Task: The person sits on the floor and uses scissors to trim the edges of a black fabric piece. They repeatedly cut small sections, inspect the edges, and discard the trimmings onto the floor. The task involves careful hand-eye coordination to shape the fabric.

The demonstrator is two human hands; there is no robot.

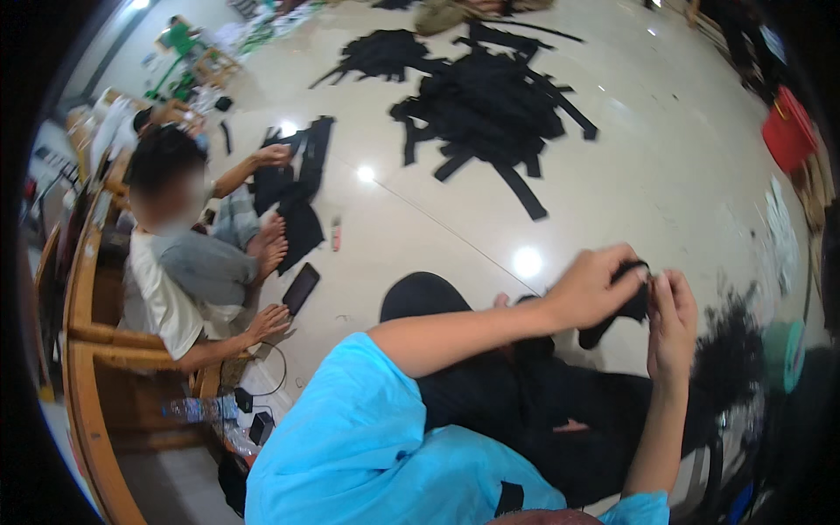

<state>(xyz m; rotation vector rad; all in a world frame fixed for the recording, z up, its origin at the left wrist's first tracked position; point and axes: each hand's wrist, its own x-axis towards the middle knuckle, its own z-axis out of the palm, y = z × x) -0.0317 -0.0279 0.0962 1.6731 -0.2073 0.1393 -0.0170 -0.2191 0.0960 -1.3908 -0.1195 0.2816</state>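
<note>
A small black fabric piece (pixel 619 313) hangs from my two hands, above the floor beside my knees. My left hand (pixel 597 284) is closed on its upper part, thumb and fingers pinching the cloth. Close against it, my right hand (pixel 672 337) has thumb and fingertips pressed together at the cloth's right edge. Whatever fine thing may lie between those fingertips is too small to make out. Dark cloth (pixel 542 402) covers my lap and legs.
A large heap of black fabric pieces (pixel 490 109) lies ahead, with a smaller pile (pixel 385 54) behind it. A person (pixel 188 254) sits at left near a phone (pixel 301 290). Black scraps (pixel 731 350) and a green roll (pixel 783 357) are at right, a red container (pixel 788 131) farther off.
</note>
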